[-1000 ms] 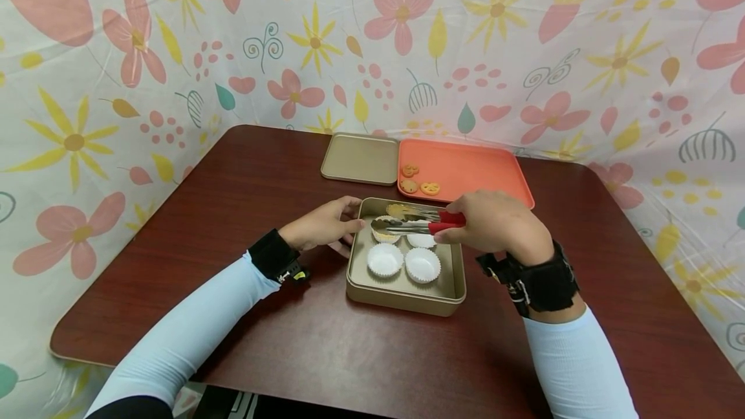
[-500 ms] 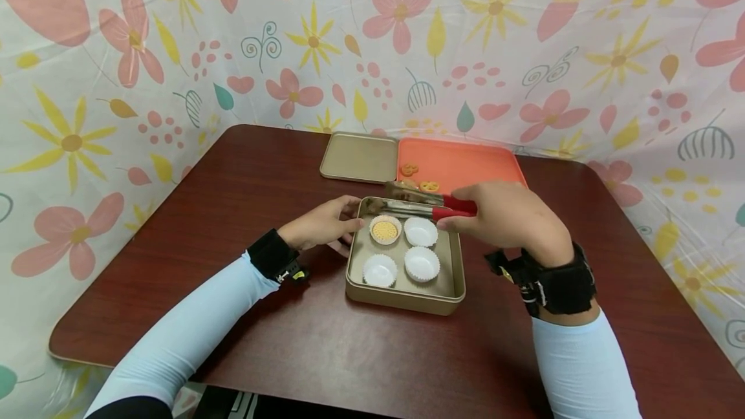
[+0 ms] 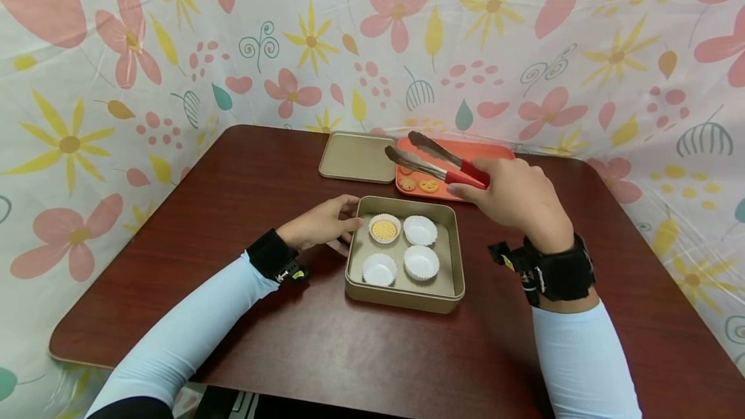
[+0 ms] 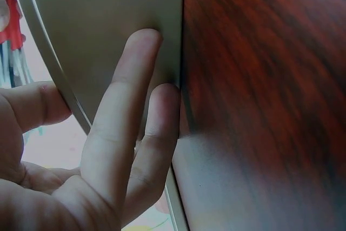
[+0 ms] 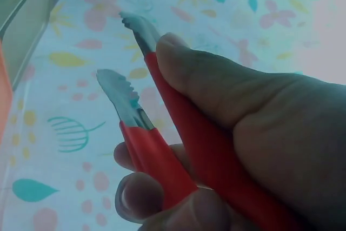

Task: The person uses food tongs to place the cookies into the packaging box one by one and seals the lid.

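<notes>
Red handles of a pair of metal tongs (image 3: 470,171) sit in the grasp of a person's right hand (image 3: 518,193), raised over an orange tray (image 3: 491,149) on the far side of a dark wooden table (image 3: 262,354). The right wrist view shows the thumb along one handle and curled fingers at the other, the serrated metal tips spread apart. At left, the left hand (image 3: 320,224) touches a gold-coloured tin (image 3: 401,299), its fingers extended along the outer left wall and its thumb at the rim. Inside the tin stand four white fluted cups (image 3: 379,270); the far left one holds a round yellow biscuit (image 3: 384,230). Small cookies lie toward the near left corner of the tray, among them a pretzel-shaped one (image 3: 429,185) and, to its left, a speckled round one (image 3: 407,183). A gold-coloured lid (image 3: 357,157) lies just left of the tray, before a floral cloth (image 3: 332,57).
</notes>
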### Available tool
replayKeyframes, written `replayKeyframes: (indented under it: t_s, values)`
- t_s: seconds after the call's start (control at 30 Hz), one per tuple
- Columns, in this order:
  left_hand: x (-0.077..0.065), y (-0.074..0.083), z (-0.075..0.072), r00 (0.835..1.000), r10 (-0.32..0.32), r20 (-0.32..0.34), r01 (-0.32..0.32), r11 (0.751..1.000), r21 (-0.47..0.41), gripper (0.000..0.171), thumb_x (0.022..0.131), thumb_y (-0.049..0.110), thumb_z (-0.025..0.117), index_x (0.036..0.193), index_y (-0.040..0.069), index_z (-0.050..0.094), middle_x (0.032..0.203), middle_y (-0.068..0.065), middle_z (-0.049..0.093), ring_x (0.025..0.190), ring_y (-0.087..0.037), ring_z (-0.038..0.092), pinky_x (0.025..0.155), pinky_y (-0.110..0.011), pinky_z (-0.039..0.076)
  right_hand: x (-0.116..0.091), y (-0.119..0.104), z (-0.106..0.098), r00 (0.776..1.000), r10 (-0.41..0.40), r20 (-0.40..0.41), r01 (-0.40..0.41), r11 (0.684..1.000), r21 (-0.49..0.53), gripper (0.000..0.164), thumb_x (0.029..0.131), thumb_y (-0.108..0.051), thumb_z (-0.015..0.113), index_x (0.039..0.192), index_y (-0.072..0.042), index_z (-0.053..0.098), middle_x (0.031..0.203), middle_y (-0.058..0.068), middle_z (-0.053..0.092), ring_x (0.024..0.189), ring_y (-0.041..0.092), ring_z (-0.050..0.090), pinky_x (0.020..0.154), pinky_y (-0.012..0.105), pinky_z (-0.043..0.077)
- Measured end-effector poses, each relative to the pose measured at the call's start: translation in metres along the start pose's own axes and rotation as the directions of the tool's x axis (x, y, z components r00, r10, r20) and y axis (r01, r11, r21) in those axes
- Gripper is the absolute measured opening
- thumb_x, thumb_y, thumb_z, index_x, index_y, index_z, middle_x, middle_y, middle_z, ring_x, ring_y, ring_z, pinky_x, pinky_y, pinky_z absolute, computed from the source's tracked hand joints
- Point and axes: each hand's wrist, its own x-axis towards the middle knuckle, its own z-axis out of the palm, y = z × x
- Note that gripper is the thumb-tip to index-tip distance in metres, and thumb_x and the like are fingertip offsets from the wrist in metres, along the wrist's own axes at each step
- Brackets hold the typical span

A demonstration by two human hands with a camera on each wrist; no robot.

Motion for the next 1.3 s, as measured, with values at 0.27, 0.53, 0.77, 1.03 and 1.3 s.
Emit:
replayKeyframes:
  t_s: [0.27, 0.53, 0.77, 1.03, 1.3]
  values:
    - [-0.001, 0.001, 0.0, 1.0, 0.008, 0.005, -0.008, 1.0, -0.003, 0.052, 0.108, 0.009, 0.052, 0.155, 0.005, 0.03, 0.143, -0.023, 0.044, 0.097, -0.041, 0.065, 0.073, -0.047, 0.065, 0.007, 0.009, 0.003, 0.996, 0.074, 0.039, -0.073, 0.997, -0.03, 0.053, 0.092, -0.065, 0.065, 0.089, -0.013, 0.059, 0.065, 0.009, 0.046, 0.062, 0.031, 0.046, 0.051, 0.037, 0.032]
    - [0.0, 0.0, 0.001, 1.0, 0.006, 0.002, -0.006, 1.0, -0.002, 0.051, 0.108, 0.01, 0.053, 0.154, 0.006, 0.031, 0.142, -0.022, 0.044, 0.098, -0.042, 0.065, 0.073, -0.047, 0.065, 0.015, 0.02, 0.011, 0.977, 0.191, 0.094, -0.185, 0.98, -0.072, 0.059, 0.091, -0.067, 0.066, 0.107, -0.01, 0.064, 0.072, 0.012, 0.05, 0.07, 0.036, 0.052, 0.053, 0.042, 0.04]
    - [0.0, 0.0, 0.0, 1.0, 0.011, 0.006, -0.011, 1.0, 0.001, 0.051, 0.108, 0.01, 0.053, 0.155, 0.006, 0.031, 0.142, -0.022, 0.044, 0.097, -0.041, 0.065, 0.073, -0.047, 0.065, 0.026, 0.036, 0.026, 0.962, 0.214, 0.169, -0.204, 0.976, -0.073, 0.058, 0.092, -0.064, 0.067, 0.108, -0.008, 0.066, 0.083, 0.014, 0.058, 0.077, 0.037, 0.054, 0.058, 0.046, 0.045]
    - [0.001, -0.001, -0.001, 1.0, 0.009, 0.009, -0.009, 1.0, 0.0, 0.051, 0.108, 0.01, 0.053, 0.155, 0.006, 0.031, 0.141, -0.022, 0.045, 0.097, -0.041, 0.065, 0.073, -0.047, 0.065, 0.034, 0.047, 0.039, 0.943, 0.252, 0.217, -0.239, 0.967, -0.088, 0.056, 0.092, -0.064, 0.066, 0.102, -0.009, 0.066, 0.088, 0.013, 0.061, 0.084, 0.04, 0.055, 0.064, 0.049, 0.046]
    - [0.001, 0.0, -0.001, 1.0, -0.01, -0.001, 0.01, 1.0, -0.005, 0.055, 0.108, 0.011, 0.054, 0.157, 0.007, 0.028, 0.145, -0.02, 0.043, 0.098, -0.04, 0.065, 0.073, -0.046, 0.065, 0.04, 0.055, 0.049, 0.934, 0.258, 0.248, -0.246, 0.966, -0.078, 0.056, 0.092, -0.062, 0.067, 0.109, -0.008, 0.068, 0.09, 0.012, 0.062, 0.086, 0.039, 0.054, 0.067, 0.05, 0.047]
